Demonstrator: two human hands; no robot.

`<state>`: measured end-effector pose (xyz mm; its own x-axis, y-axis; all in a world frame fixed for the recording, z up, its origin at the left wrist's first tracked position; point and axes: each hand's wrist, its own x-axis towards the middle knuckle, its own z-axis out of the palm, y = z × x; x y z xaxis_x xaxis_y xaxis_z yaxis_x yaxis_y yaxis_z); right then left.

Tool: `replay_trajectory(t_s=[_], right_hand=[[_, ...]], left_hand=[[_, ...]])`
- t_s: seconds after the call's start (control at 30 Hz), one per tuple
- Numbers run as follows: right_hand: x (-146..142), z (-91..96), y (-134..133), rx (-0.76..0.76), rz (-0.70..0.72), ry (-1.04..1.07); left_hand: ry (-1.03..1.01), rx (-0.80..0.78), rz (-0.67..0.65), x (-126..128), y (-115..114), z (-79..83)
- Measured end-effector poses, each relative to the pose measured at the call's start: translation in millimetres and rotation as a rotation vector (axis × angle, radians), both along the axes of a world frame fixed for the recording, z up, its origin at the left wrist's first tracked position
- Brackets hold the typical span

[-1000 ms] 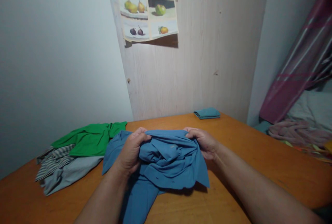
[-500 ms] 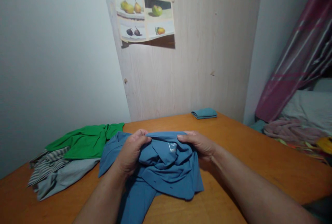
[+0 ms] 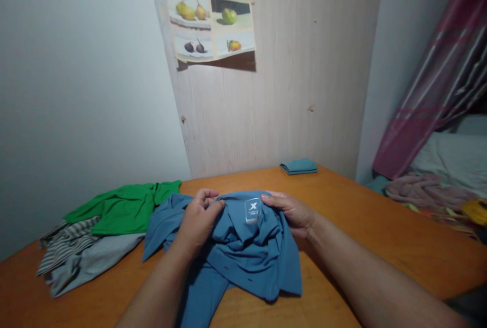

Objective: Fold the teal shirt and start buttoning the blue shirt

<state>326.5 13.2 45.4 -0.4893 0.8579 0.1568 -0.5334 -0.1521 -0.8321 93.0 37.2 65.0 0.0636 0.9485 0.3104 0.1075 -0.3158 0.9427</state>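
Note:
A blue shirt (image 3: 243,252) lies bunched on the table in front of me, its collar edge raised. My left hand (image 3: 201,219) pinches this edge on the left between thumb and fingers. On the right, my right hand (image 3: 291,211) grips the same edge, thumb in front and fingers mostly hidden behind the cloth. Between the hands a label (image 3: 252,210) with a white X faces me inside the neck. Buttonholes show along the lower front strip. One part of the shirt spreads left behind my left wrist; another hangs toward the table's near side.
A green garment (image 3: 125,209), a striped one (image 3: 68,247) and a grey one (image 3: 99,259) lie heaped on the left of the orange-brown table (image 3: 365,231). Near the wall sits a folded teal cloth (image 3: 299,166). A pink curtain (image 3: 422,89) hangs at the right.
The collar edge has been turned and spread so that the label, partly folded before, now shows fully. My left hand has shifted slightly right, and the shirt's lower right corner hangs a little lower.

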Motion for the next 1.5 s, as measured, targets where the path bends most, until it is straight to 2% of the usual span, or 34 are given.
replay_trajectory(t_s=[0.17,0.23,0.3,0.4,0.53,0.63,0.8,0.93,1.1,1.33,1.5], right_hand=[[-2.6,1.7,-0.1,0.021,-0.036,0.031],[-2.9,1.0,1.5,0.032,-0.039,0.048],[-2.9,-0.2,3.4,0.036,-0.044,0.059],[-2.6,-1.4,5.3,0.023,-0.078,0.046],[-2.0,-2.1,6.2,0.033,-0.102,0.040],[-1.4,-2.5,7.3,0.046,-0.108,0.048],[-0.5,-0.5,8.4,0.019,-0.141,0.034],[-0.4,2.7,6.5,0.004,-0.123,0.036],[0.3,2.2,5.5,0.021,-0.123,0.038],[-0.1,1.5,6.7,0.042,-0.177,-0.005],[0.6,2.7,7.9,0.046,-0.197,-0.014]], left_hand=[[0.114,0.406,0.262,4.4,-7.5,2.2],[0.182,0.492,0.288,6.5,-15.9,4.6],[0.248,0.508,0.240,9.8,-24.5,5.4],[0.308,0.461,0.117,16.8,-32.7,2.8],[0.357,0.392,-0.002,25.9,-31.8,-1.9],[0.246,0.268,-0.111,28.2,-28.2,-2.2],[0.026,-0.121,-0.270,22.9,-25.9,0.8],[-0.119,-0.259,-0.339,17.8,-24.7,2.3],[-0.169,-0.310,-0.351,15.9,-24.1,4.1],[-0.107,-0.288,-0.371,16.3,-23.6,3.7],[-0.135,-0.281,-0.357,15.5,-21.8,2.2]])
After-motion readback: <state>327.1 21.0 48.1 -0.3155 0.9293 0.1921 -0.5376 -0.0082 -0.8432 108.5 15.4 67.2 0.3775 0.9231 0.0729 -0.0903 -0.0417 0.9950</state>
